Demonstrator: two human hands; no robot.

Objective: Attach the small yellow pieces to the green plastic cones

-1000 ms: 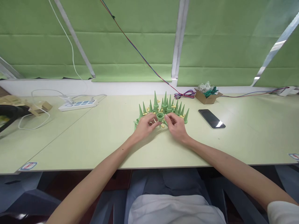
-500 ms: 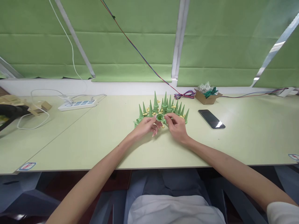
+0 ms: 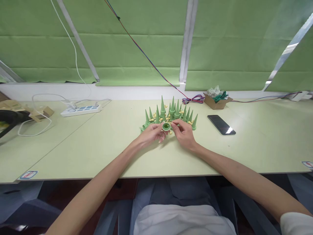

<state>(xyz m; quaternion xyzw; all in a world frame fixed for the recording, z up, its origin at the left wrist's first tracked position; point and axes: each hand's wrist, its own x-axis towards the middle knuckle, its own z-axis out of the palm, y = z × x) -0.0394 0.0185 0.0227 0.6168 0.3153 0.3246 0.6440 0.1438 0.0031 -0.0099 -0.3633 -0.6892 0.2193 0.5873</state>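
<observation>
A round green hollow piece is held by my left hand, its opening facing up toward me. At the piece's right side, my right hand has thumb and index finger pinched together; whatever is between them is too small to make out. Just behind both hands stand several green cones on the table, with small yellow pieces scattered among them. Some green pieces lie partly hidden behind my fingers.
To the right lies a black phone. Behind it are a small cardboard box with plastic and green material, and a coiled cable. A white power strip and wooden blocks are at the left.
The round green piece has dropped slightly toward me and tilted, its opening looking flatter. My right hand has shifted slightly to the left along with it.
</observation>
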